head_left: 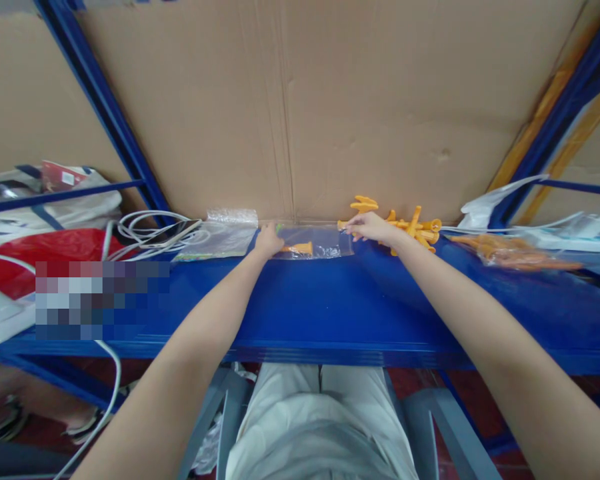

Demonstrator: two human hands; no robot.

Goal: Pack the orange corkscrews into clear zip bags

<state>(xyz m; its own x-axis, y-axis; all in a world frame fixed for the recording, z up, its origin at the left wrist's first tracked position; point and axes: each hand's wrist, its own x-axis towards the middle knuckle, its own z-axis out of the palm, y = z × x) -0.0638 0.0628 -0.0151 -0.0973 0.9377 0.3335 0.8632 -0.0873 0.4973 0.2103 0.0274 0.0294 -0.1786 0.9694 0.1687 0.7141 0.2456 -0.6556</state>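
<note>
A clear plastic bag (pixel 330 243) lies flat on the blue shelf, with an orange plastic piece (pixel 300 249) showing at its left part. My left hand (pixel 269 241) is closed on the bag's left end, where a small green spot shows beside the thumb. At the bag's right end, my right hand (pixel 373 227) pinches another orange plastic piece (pixel 341 225), partly hidden by the fingers. Just right of that hand is a loose pile of orange plastic pieces (pixel 417 230), partly covered by my wrist.
Left of the bag lie more flat plastic bags (pixel 220 240) and a coiled white cable (pixel 155 230). A red bag (pixel 55 257) sits farther left. Bagged orange pieces (pixel 520 253) rest at the right. Cardboard (pixel 330 120) walls the back, between blue metal posts (pixel 100 100).
</note>
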